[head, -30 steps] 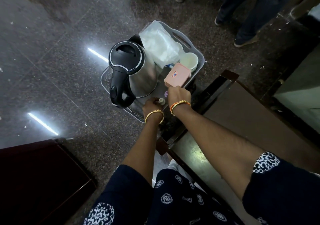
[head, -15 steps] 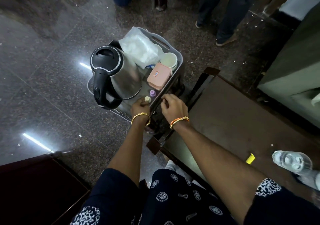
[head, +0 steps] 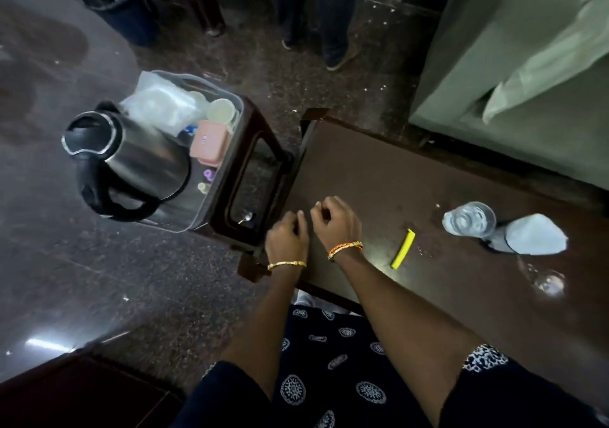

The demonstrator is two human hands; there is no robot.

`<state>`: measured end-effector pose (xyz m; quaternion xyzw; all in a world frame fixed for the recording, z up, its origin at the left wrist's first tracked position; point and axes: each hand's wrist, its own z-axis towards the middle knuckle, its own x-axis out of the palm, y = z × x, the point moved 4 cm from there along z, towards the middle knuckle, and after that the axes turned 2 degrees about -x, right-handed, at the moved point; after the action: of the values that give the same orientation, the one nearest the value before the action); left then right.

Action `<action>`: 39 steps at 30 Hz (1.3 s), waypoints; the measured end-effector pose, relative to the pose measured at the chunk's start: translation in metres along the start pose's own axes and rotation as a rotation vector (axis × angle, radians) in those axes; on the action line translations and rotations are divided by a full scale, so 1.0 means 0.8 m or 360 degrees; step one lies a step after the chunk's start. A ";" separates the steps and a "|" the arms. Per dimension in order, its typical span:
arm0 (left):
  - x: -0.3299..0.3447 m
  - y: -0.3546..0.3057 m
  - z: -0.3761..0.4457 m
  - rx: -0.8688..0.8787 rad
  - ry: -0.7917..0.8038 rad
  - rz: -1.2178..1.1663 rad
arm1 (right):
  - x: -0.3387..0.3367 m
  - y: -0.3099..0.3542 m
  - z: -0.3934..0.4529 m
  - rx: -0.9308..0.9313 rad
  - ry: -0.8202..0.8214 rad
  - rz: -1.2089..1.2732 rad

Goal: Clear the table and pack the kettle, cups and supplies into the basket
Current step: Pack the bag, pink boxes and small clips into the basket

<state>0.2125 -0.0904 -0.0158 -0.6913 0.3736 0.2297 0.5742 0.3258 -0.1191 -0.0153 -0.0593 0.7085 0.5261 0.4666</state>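
Table: your hands have left the basket; a yellow strip and bottle remain.
Fingers: left hand and right hand loosely curled, empty.

I see a dark bin on the granite floor, someone's legs beside it, green fabric at right, dark furniture bottom left.

We can't tell what the clear bag in the basket holds; the kettle hides the basket's left side, and both small bottles stay blurred.
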 end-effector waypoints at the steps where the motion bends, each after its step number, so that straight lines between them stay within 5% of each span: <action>1: 0.019 -0.013 -0.013 0.0043 0.0143 0.0043 | -0.015 -0.016 -0.005 0.0047 -0.0049 0.0008; 9: 0.172 -0.071 -0.082 -0.0031 0.1011 0.0193 | -0.090 -0.202 -0.041 0.0969 -0.0010 0.0174; 14: 0.266 -0.077 -0.090 -0.0329 0.1246 0.0069 | -0.086 -0.303 -0.040 0.1297 0.0517 0.0005; 18: 0.312 -0.061 -0.076 -0.0467 0.1202 0.0118 | -0.064 -0.342 -0.033 0.1263 0.0768 -0.0172; 28: 0.294 -0.015 -0.039 -0.0629 0.1046 -0.0041 | -0.039 -0.328 -0.035 0.1292 0.0530 -0.0136; 35: 0.179 0.007 0.004 -0.0734 0.0569 -0.0464 | -0.015 -0.196 0.007 0.1087 0.0273 0.0380; 39: 0.067 0.049 0.044 -0.0874 0.0109 -0.0736 | 0.038 -0.051 0.064 0.0580 0.0409 0.0520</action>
<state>0.2189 -0.0722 -0.0887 -0.8933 0.1507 0.1621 0.3911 0.3634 -0.0839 -0.0661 0.0744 0.8451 0.4462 0.2848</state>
